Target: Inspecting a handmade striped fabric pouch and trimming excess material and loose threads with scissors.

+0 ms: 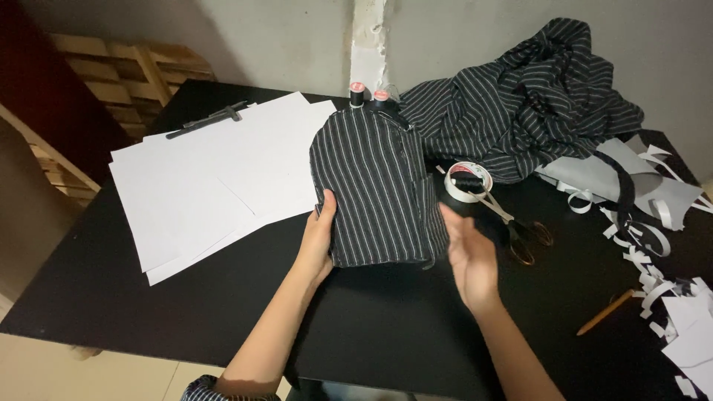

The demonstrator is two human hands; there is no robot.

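Two bare forearms end in bare hands, left hand (318, 239) and right hand (470, 256). A dark, white-striped sleeve (212, 389) shows behind the left hand, at the elbow.

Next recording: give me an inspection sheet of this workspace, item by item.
Surface: black table, mostly covered toward the back and right.
Job's things: striped fabric piece, dark with pale stripes, lying flat at the centre.
Clutter: white paper sheets on the left with a dark tool on them; two thread spools; heap of striped cloth; tape roll; scissors; pencil; paper scraps.
Grips: left hand touches the piece's left edge; right hand open, blurred, beside its right edge.
Cables: nothing seen.
Surroundings: pale wall, wooden slats at left.
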